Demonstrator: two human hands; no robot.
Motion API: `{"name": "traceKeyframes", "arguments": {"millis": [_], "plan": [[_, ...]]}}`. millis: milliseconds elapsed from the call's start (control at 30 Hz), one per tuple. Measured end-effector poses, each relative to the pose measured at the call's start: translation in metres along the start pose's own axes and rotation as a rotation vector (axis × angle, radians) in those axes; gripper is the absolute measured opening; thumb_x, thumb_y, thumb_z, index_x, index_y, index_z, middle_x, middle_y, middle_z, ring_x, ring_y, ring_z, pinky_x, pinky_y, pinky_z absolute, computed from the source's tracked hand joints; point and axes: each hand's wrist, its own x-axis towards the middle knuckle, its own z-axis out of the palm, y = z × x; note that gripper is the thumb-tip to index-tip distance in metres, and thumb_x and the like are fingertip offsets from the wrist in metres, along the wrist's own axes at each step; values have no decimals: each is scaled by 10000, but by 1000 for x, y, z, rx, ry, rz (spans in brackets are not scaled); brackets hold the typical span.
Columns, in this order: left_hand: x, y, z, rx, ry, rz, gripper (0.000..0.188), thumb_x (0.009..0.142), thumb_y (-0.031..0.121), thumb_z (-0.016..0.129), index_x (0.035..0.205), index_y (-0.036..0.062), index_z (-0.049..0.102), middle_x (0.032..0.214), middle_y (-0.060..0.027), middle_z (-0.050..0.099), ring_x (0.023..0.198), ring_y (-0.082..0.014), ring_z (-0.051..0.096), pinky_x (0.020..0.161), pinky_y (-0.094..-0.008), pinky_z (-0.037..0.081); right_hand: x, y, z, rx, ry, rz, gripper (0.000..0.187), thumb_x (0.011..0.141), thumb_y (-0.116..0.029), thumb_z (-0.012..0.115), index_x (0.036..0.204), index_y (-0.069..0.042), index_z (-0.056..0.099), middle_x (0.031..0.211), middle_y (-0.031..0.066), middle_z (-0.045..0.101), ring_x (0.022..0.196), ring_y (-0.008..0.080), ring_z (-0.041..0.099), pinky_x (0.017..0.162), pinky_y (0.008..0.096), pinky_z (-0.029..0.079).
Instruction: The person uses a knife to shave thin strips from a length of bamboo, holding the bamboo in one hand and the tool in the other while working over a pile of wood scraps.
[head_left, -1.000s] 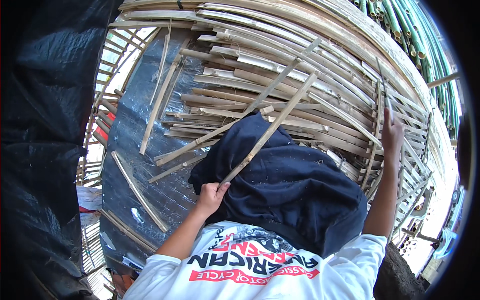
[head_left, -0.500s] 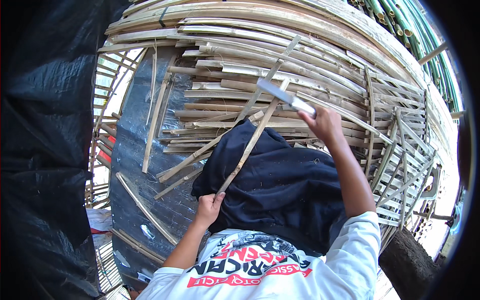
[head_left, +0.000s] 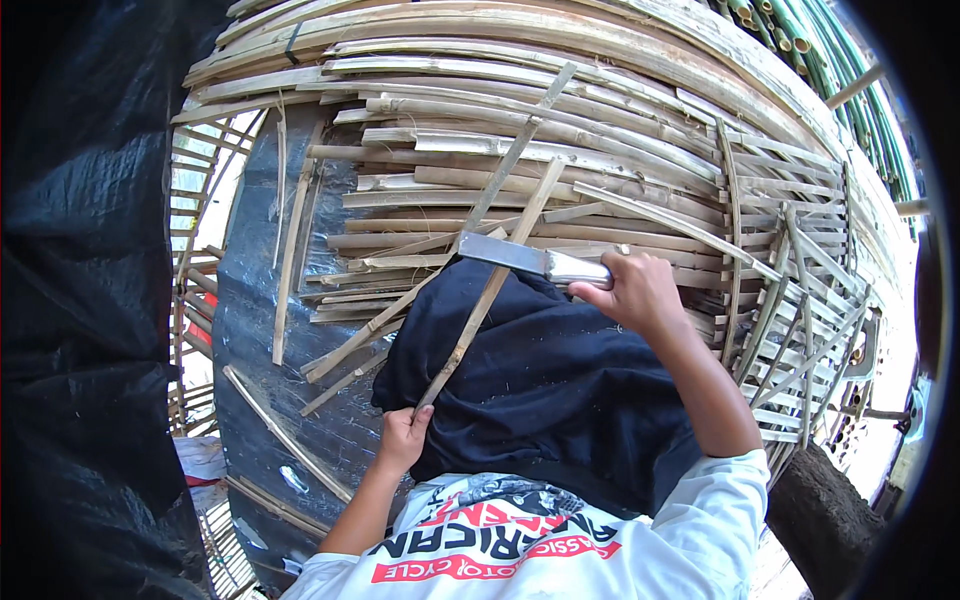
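The left hand (head_left: pixel 402 442) is closed around the near end of a long, narrow, tan bamboo strip (head_left: pixel 474 320), which slants over a navy cloth (head_left: pixel 560 390) and past its far edge. Apart from it, the right hand (head_left: pixel 640 290) grips a flat, grey-bladed knife (head_left: pixel 535 262) crossing the strip; contact is unclear. Beyond lie split, pale-brown bamboo slats (head_left: pixel 480 145).

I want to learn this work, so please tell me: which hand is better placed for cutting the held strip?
Probably the right hand: it grips the knife, which crosses the bamboo strip in this view. The left hand is occupied, holding the strip's near end.
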Motion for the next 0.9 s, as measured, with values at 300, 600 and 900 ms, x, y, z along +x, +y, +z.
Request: {"name": "traceKeyframes", "arguments": {"millis": [300, 600, 900], "plan": [[1, -18, 2, -5, 9, -11, 636, 927, 502, 558, 581, -22, 456, 477, -88, 383, 519, -101, 363, 457, -355, 319, 78, 148, -19, -194, 223, 574, 760, 871, -706, 417, 714, 8, 625, 678, 243, 624, 741, 411, 644, 655, 492, 486], [0, -2, -4, -54, -22, -47, 614, 957, 450, 539, 559, -5, 428, 478, -18, 361, 524, -74, 337, 451, -334, 276, 5, 18, -22, 56, 104, 49, 625, 753, -647, 637, 640, -37, 566, 576, 145, 593, 583, 360, 612, 562, 442, 474], [4, 3, 1, -15, 21, -33, 607, 951, 436, 552, 564, -18, 442, 460, -66, 360, 497, -89, 344, 439, -352, 287, 40, 40, 22, -32, 9, -36, 694, 729, -721, 592, 644, -33, 552, 576, 169, 586, 587, 371, 616, 576, 449, 486]]}}
